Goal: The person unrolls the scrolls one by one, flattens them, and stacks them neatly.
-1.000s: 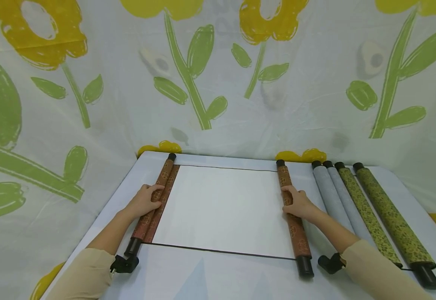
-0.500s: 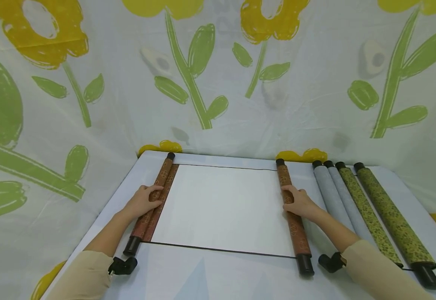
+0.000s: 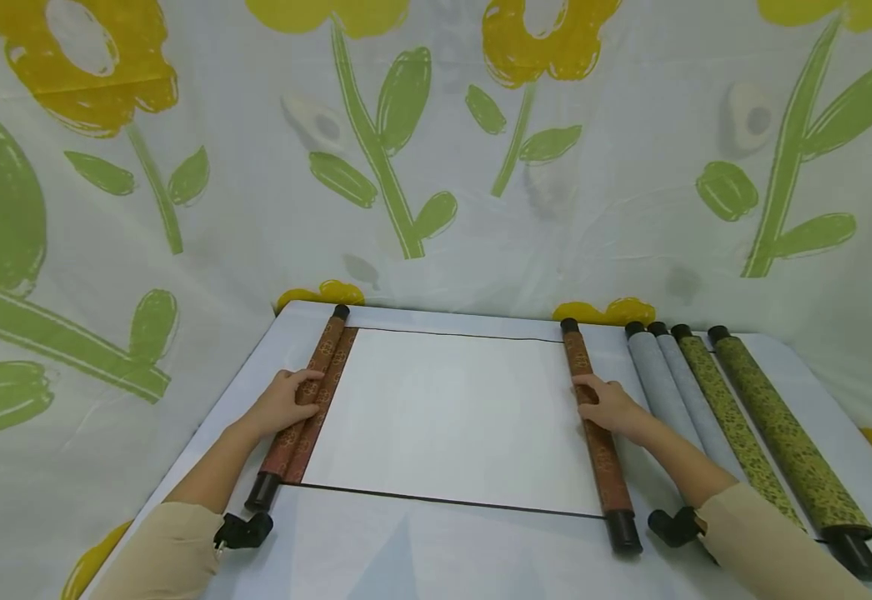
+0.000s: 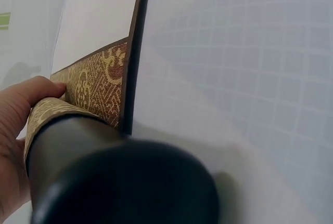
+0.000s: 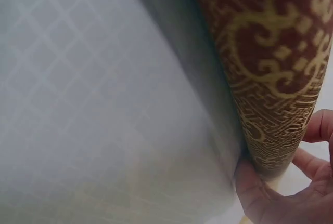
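A hanging scroll with blank white paper (image 3: 451, 417) lies partly unrolled on the table. My left hand (image 3: 280, 403) grips its left roller (image 3: 325, 350), which is wrapped in brown patterned brocade. In the left wrist view, the roller's black end knob (image 4: 140, 187) fills the foreground, beside a gold-brown brocade band (image 4: 99, 76) and the left thumb. My right hand (image 3: 614, 408) holds the right roll (image 3: 612, 471) around its middle, thumb and fingers on either side. That roll's red and gold brocade (image 5: 278, 52) shows close up in the right wrist view, with the fingers (image 5: 250, 185) curled at it.
To the right of the scroll lie two pale grey-blue rolls (image 3: 657, 375) and a green-and-gold patterned scroll with a thinner roll (image 3: 736, 417) and a thicker one (image 3: 789, 425). A flower-print curtain (image 3: 436, 167) hangs behind the white table (image 3: 406, 554).
My right hand has shifted a little to the right with the right roll, and the stretch of white paper is wider. The left hand stays almost where it was on its roller.
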`<control>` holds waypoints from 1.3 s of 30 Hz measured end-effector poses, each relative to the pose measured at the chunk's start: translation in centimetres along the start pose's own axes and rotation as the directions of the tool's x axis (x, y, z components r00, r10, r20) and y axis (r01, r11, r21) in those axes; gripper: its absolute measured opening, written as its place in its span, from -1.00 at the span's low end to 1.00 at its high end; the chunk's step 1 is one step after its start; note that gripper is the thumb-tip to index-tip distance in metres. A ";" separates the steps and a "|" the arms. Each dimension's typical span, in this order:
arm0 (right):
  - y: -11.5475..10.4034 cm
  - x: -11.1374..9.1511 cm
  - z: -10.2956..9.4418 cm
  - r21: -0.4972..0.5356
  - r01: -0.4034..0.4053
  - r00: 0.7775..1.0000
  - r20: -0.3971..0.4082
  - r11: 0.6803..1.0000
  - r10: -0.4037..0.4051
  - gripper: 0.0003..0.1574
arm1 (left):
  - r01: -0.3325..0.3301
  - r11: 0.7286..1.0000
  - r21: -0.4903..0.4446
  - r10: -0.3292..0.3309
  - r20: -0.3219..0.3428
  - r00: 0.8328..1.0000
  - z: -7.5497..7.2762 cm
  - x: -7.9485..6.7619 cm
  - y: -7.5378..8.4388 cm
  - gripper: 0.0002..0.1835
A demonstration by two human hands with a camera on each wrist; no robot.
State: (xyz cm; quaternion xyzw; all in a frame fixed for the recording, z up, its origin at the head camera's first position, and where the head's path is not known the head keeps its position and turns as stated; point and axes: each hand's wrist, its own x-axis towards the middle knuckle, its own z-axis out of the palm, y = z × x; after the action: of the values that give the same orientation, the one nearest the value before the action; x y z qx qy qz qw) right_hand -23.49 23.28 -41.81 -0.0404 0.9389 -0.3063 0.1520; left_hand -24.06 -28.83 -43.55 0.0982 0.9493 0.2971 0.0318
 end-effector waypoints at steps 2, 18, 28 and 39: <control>0.2 -0.1 0.0 -0.003 0.009 1.000 -0.003 1.000 -0.009 -0.25 | 0.000 1.000 0.000 0.000 0.001 1.000 0.0 0.0 0.1 -0.42; 0.2 -0.6 -0.4 -0.031 0.050 0.999 -0.007 0.998 -0.050 -0.01 | -0.012 0.999 0.044 0.013 -0.017 1.000 -0.4 -0.2 -0.3 -0.43; -0.1 -0.7 -0.6 0.006 0.036 0.999 0.012 0.999 -0.036 -0.10 | 0.003 0.997 0.072 -0.002 -0.017 1.000 -0.9 -0.2 -0.6 -0.42; 0.1 -0.5 -0.5 0.184 0.025 0.999 0.041 0.983 -0.033 -0.14 | -0.002 0.995 0.100 0.005 -0.026 1.000 -1.3 0.2 -1.5 -0.44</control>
State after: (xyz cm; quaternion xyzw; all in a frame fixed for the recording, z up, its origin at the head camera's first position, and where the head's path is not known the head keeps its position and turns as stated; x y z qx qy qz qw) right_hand -23.15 23.76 -41.33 -0.0464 0.9025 -0.3925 0.1712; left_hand -24.66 -30.74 -43.35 0.0975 0.9631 0.2506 0.0137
